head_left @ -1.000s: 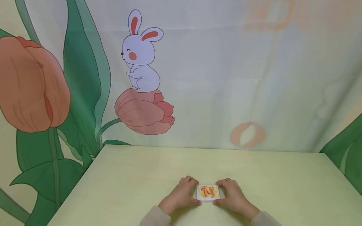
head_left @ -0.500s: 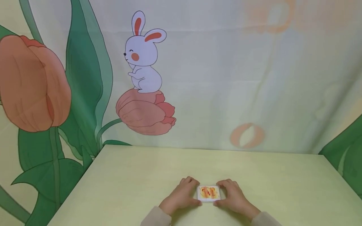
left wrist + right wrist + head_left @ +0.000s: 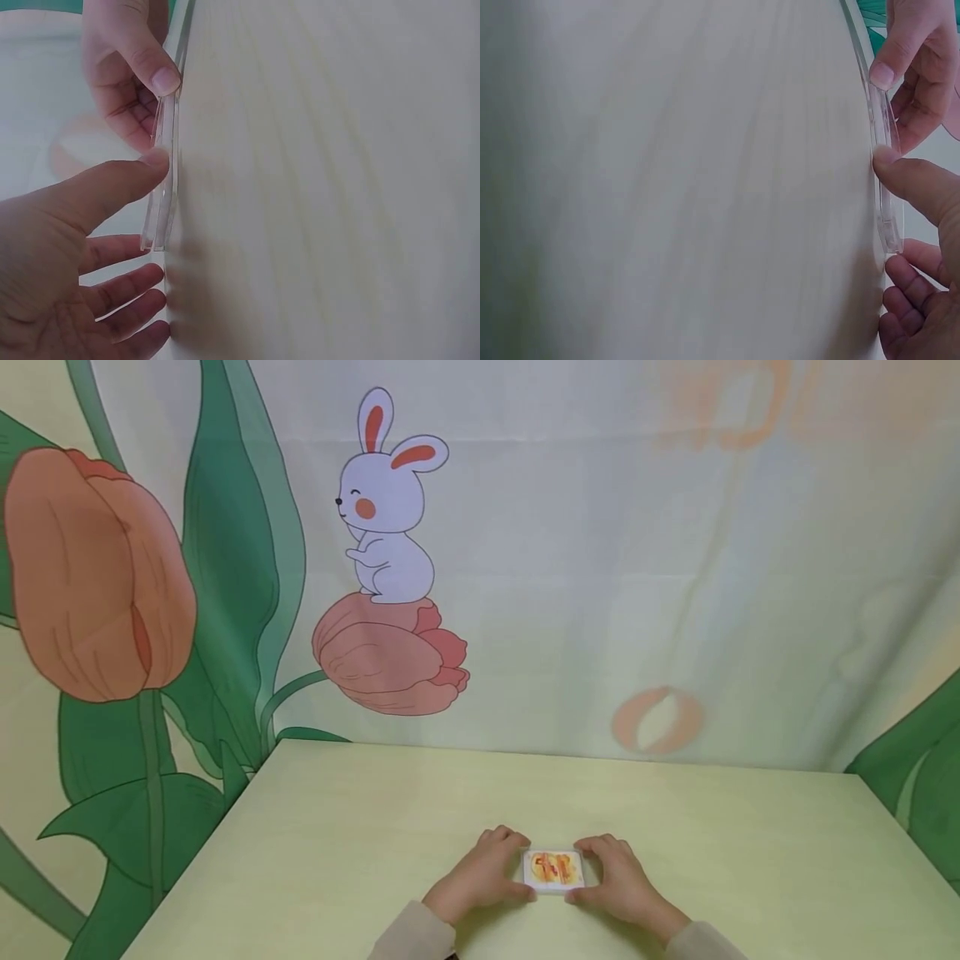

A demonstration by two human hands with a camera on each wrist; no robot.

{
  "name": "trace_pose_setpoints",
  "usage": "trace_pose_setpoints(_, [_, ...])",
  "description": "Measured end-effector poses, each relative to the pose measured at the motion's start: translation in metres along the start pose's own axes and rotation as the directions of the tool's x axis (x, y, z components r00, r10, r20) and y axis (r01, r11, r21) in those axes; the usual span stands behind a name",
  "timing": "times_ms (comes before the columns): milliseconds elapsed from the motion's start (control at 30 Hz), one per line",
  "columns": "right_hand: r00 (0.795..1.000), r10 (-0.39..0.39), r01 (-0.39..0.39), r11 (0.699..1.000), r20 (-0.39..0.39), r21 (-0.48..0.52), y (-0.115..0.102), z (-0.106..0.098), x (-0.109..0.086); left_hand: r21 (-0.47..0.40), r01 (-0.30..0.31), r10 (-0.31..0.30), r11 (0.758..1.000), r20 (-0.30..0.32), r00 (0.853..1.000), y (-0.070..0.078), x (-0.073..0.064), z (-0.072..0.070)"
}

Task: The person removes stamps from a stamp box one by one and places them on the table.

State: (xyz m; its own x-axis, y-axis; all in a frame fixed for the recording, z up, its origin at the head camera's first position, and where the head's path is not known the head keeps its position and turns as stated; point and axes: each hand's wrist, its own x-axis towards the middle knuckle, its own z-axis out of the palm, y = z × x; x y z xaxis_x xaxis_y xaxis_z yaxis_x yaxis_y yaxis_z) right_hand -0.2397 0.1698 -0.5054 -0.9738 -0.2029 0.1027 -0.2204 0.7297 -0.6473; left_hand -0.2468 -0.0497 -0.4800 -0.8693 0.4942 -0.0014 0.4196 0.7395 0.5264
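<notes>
Case point(image 3: 553, 885): its print point(image 3: 556, 867) blurs for us
Left hand point(image 3: 489, 872): fingers pinch one end
Right hand point(image 3: 617, 878): fingers pinch the other

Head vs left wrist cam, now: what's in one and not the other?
Head only: the orange-and-yellow print on the top face of the flat case, the cartoon rabbit and large tulip on the backdrop, and both sleeve ends.

Left wrist only: the side of that case edge-on and close up, showing its clear, layered edge.

Both: left hand and right hand holding the case from opposite ends, plus parts of the table and backdrop.
</notes>
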Motion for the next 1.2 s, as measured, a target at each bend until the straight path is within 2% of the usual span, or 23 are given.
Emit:
trace_pose_setpoints(433, [0.999,-0.039,0.039,0.999,0.005,0.012,-0.0027,-0.0035,0.0026,-0.007,-0.001,0.001,1.0,0.002,1.0,-0.0008,0.0009,-0.0069])
trace_pose_setpoints(733, [1.0,-0.026,0.026,0.999,0.006,0.034,-0.005,-0.0047,0.0025,0.043,-0.027,0.027,0.999,0.003,1.0,0.0006,0.002,-0.0101])
trace_pose_setpoints(933, [0.999,-0.034,0.032,0.996,0.015,0.082,-0.0017,-0.0017,0.0025,0.066,-0.03,0.031,0.997,-0.004,1.0,-0.0021,-0.0006,-0.0087])
trace_pose_setpoints(1200, [0.999,-0.043,0.042,0.997,0.013,0.064,-0.0021,-0.0025,-0.0007,0.047,-0.013,0.013,0.999,-0.002,1.0,-0.0001,-0.0064,-0.0079])
